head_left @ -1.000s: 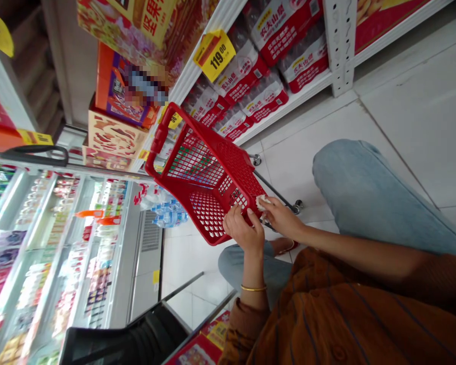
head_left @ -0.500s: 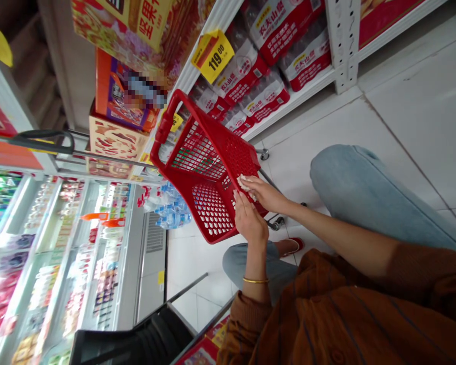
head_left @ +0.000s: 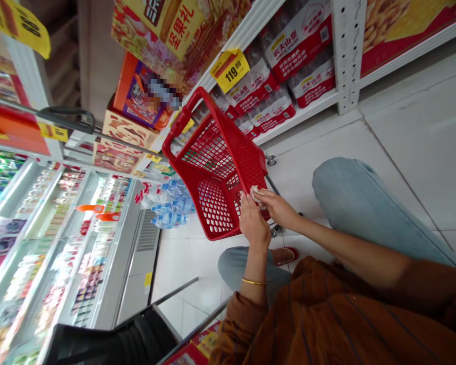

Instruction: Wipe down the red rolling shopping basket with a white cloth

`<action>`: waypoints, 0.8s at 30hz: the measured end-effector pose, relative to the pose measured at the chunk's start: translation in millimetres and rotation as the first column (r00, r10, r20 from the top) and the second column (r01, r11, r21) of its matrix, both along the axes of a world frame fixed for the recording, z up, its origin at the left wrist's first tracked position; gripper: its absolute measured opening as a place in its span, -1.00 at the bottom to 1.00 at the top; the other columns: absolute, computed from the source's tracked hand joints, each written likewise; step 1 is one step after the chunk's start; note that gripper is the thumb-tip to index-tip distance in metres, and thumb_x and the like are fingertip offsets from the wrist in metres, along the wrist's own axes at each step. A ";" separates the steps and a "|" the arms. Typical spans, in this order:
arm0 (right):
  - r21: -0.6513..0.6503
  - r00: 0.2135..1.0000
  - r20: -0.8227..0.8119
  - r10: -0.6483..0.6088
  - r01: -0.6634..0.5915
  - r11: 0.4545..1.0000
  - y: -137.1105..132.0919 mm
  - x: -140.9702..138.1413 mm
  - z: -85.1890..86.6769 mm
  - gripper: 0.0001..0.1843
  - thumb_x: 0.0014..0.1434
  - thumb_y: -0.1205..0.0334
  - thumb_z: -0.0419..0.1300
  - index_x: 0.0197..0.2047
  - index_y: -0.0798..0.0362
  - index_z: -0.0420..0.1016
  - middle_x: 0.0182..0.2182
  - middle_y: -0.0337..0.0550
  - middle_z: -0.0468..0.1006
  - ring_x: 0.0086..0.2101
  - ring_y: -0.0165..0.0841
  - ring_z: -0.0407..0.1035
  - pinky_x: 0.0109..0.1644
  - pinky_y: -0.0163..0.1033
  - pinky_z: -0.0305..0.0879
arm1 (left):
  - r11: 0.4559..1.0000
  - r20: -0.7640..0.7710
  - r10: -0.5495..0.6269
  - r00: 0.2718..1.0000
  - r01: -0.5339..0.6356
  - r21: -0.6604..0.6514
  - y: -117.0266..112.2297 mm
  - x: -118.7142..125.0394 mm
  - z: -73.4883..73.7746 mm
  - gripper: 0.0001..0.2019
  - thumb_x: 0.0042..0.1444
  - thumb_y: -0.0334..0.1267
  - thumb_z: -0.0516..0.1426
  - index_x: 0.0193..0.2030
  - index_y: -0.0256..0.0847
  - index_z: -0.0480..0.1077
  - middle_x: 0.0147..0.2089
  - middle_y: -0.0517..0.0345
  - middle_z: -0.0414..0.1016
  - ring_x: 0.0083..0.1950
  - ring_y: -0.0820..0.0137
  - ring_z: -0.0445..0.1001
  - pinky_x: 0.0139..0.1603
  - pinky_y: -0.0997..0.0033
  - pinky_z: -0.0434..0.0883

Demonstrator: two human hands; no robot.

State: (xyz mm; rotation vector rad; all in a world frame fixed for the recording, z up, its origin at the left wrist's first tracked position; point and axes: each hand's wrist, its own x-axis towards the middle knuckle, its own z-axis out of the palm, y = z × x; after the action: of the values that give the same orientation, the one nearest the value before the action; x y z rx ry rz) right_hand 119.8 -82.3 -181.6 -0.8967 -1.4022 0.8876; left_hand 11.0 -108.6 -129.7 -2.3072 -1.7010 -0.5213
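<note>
The right hand (head_left: 279,208) grips in a tight finger-and-thumb pinch on a crumpled white scrap (head_left: 257,195), too small to identify. The left hand (head_left: 253,224) sits just beside it, fingers half-curled at the near end of a red plastic shopping basket (head_left: 247,162); whether that grip holds anything is unclear. The basket's long axis tilts toward its handle (head_left: 183,118), upper left, above a floor-level shelf of bottled water packs (head_left: 300,56).
</note>
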 end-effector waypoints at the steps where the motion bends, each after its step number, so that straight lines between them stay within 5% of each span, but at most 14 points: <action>1: 0.000 1.000 0.002 0.008 -0.008 1.000 -4.1 1.3 -1.2 -0.31 0.10 0.56 -0.06 0.24 -0.08 0.33 0.19 -0.17 0.40 0.20 -0.26 0.25 0.32 0.01 0.16 | 1.000 0.001 -0.005 1.000 0.005 0.006 -0.8 0.8 -0.3 -0.51 0.29 -0.40 -0.14 0.36 -0.37 0.07 0.37 -0.25 0.15 0.41 0.25 0.11 0.34 0.16 0.23; 7: -0.022 0.998 0.017 0.058 -0.058 0.998 -26.9 14.2 -14.8 -0.45 0.20 0.45 -0.04 0.20 -0.08 0.40 0.14 -0.09 0.44 0.15 -0.27 0.32 0.26 -0.02 0.25 | 0.999 0.007 -0.025 1.000 0.025 0.034 -0.7 4.6 -2.5 -0.53 0.30 -0.38 -0.09 0.34 -0.40 0.10 0.36 -0.26 0.16 0.40 0.24 0.13 0.35 0.18 0.22; 14: -0.116 0.983 0.004 -0.186 0.185 0.976 22.0 18.4 -21.4 -0.55 0.22 0.30 0.04 0.17 -0.01 0.42 0.14 -0.01 0.44 0.15 -0.22 0.30 0.29 0.03 0.18 | 0.999 -0.071 -0.015 0.997 0.018 0.035 1.0 11.6 -5.0 -0.52 0.27 -0.43 -0.10 0.33 -0.44 0.11 0.37 -0.24 0.14 0.39 0.24 0.16 0.34 0.19 0.24; 18: -0.078 0.990 0.055 -0.133 0.137 0.988 38.8 9.7 -19.8 -0.53 0.21 0.30 0.00 0.17 0.03 0.43 0.16 0.00 0.42 0.16 -0.21 0.30 0.30 0.02 0.17 | 0.996 -0.068 -0.020 0.997 0.026 0.080 1.7 16.0 -7.7 -0.52 0.26 -0.45 -0.10 0.32 -0.43 0.14 0.37 -0.22 0.15 0.37 0.24 0.19 0.33 0.21 0.27; 24: -0.050 0.986 0.112 -0.123 0.129 0.990 22.4 13.7 -23.0 -0.54 0.19 0.29 0.00 0.13 0.04 0.46 0.11 0.04 0.47 0.09 -0.18 0.38 0.22 0.06 0.27 | 0.992 -0.030 -0.031 0.999 0.034 0.124 1.5 22.3 -12.7 -0.50 0.22 -0.48 -0.09 0.31 -0.41 0.16 0.34 -0.17 0.21 0.35 0.26 0.23 0.30 0.23 0.32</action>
State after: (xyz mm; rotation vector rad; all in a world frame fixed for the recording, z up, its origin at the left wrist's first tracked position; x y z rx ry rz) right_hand 133.6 -59.8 -204.6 -1.0787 -1.4021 0.7959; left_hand 33.3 -107.1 -142.4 -2.2468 -1.5739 -0.5817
